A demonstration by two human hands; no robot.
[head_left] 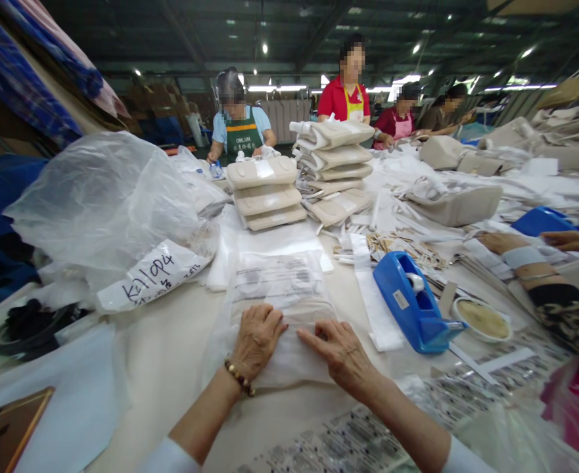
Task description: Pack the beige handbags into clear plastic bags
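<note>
In the head view, a clear plastic bag (pixel 279 272) with printed text lies flat on the table in front of me. A folded beige item shows faintly through it. My left hand (pixel 259 335) is closed on the bag's film near its middle, fingers bent, a beaded bracelet at the wrist. Close by on the right, my right hand (pixel 341 351) grips the same film, its index finger reaching toward the left hand. Right of the bag stands a blue tape dispenser (pixel 405 302). White strips lie between the bag and the dispenser.
Stacked beige bags (pixel 267 194) stand behind, beside a taller stack (pixel 336 154). A large plastic sack (pixel 106 190) with a handwritten label lies left, above a phone (pixel 13 430). A white dish (pixel 484 320) and a co-worker's arm (pixel 540 276) are at right. Several people work behind.
</note>
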